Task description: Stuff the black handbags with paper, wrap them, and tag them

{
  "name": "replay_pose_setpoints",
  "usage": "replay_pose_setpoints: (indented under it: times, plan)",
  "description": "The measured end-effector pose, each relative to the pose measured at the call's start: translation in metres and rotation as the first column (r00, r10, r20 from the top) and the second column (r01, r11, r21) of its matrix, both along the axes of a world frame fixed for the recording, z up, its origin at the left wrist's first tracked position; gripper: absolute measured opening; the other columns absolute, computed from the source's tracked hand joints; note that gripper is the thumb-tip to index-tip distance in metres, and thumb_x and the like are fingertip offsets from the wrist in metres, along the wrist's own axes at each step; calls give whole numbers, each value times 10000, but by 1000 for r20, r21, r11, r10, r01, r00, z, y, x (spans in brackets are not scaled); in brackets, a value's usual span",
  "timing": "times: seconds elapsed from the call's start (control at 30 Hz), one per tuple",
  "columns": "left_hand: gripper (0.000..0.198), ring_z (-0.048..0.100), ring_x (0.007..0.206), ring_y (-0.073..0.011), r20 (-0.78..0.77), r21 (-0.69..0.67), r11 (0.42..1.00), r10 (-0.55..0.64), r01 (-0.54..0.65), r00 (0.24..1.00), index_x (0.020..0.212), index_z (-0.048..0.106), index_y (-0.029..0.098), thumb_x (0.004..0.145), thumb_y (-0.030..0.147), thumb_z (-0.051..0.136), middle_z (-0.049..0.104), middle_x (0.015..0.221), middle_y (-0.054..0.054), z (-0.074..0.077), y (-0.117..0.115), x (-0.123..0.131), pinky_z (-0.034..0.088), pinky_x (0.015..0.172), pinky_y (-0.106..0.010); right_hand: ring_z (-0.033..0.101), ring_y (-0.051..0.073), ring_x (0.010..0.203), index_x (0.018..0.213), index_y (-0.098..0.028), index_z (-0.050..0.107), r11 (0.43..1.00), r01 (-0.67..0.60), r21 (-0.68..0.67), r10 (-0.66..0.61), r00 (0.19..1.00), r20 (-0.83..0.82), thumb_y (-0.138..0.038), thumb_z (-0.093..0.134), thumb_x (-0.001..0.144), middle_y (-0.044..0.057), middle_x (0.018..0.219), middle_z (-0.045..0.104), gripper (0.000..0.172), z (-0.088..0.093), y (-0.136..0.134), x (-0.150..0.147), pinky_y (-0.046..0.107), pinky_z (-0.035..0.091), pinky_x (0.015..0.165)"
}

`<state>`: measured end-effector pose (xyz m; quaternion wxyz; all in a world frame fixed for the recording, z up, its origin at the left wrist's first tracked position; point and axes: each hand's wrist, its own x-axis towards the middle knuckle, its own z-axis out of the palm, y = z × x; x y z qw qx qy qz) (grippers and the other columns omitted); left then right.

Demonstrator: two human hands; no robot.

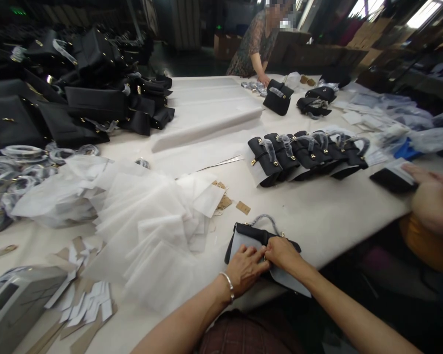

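Observation:
A black handbag (249, 230) lies at the table's front edge, with a pale sheet (239, 241) over its front and a wrapped handle (268, 219) standing up behind. My left hand (245, 268), with a silver bangle at the wrist, rests on the sheet, fingers stretched out and fairly flat. Beside it, my right hand (282, 253) is closed at the middle of the bag, where a black strap runs down the front. Its fingertips and the clasp area are mostly hidden between the two hands.
Several black handbags (266, 157) stand in a row behind. Thin white sheets (151, 231), brown tags (242, 207) and wrapped handles (22, 184) lie leftward, below a large pile of bags (96, 98). A co-worker's hand (433, 196) is at the right; another person (256, 44) stands across the table.

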<state>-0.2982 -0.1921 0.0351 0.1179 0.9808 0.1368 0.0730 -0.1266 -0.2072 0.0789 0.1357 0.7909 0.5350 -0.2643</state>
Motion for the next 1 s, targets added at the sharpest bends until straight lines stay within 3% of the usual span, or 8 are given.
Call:
replay_pose_setpoints:
  times: [0.37,0.47,0.57,0.63,0.7,0.83,0.9,1.0]
  plan:
    - [297,500,998,-208,83,-23,999,44,-42,996,1234,526,264,942,321,521,447,1417,-50,8,-1,-4,398,802,-361,604,192,829,834,-159,631,899,-358,253,404,900,-164,-161,420,879,76,870,662,215,5,-24,15,293,426,770]
    - [415,485,1119,-220,140,-68,998,3,6,990,1296,493,235,928,416,556,450,1430,-63,15,-3,-17,404,909,-375,614,190,785,800,-180,647,929,-203,310,302,900,-315,-258,449,895,45,807,671,233,7,-28,24,291,448,750]
    - [361,419,1270,-236,265,-217,976,88,-30,960,1215,555,267,924,481,547,497,1402,-26,18,1,-34,325,1069,-424,638,187,761,802,-219,673,955,117,271,8,907,-421,-429,508,875,5,773,688,277,13,-22,49,275,474,728]
    - [343,412,1295,-252,245,-414,868,398,-276,884,1244,539,257,931,398,550,498,1402,-59,14,9,-42,308,1095,-461,657,212,840,907,-212,676,872,319,371,-186,917,-352,-500,530,835,31,897,711,331,9,-12,72,301,489,778]
    - [474,459,1255,-280,45,-627,595,672,-503,739,1318,478,203,880,334,605,517,1366,-126,6,20,-43,365,1060,-468,659,245,932,1044,-162,643,809,408,423,-303,906,-296,-494,563,783,104,1059,697,431,-5,0,91,348,489,839]
    - [648,592,1053,-259,-310,-871,91,661,-484,683,1330,438,132,771,342,690,596,1205,-148,-13,38,-35,504,889,-375,678,216,759,979,-130,658,906,364,218,-258,880,-399,-455,542,775,102,875,726,401,-38,23,96,315,509,697]
    - [697,599,1008,-229,-304,-918,-1,642,-396,704,1351,410,121,741,282,707,589,1186,-140,-17,41,-32,518,836,-331,648,199,653,768,-162,666,932,313,185,-208,877,-433,-471,494,811,56,695,697,356,-40,29,88,290,484,621]
    - [787,579,1027,-208,-178,-959,55,644,-277,744,1377,403,161,676,203,757,588,1189,-104,-10,43,-32,507,864,-322,626,196,645,668,-197,644,929,274,248,-158,901,-403,-492,433,861,35,643,671,411,-20,25,83,291,464,624]
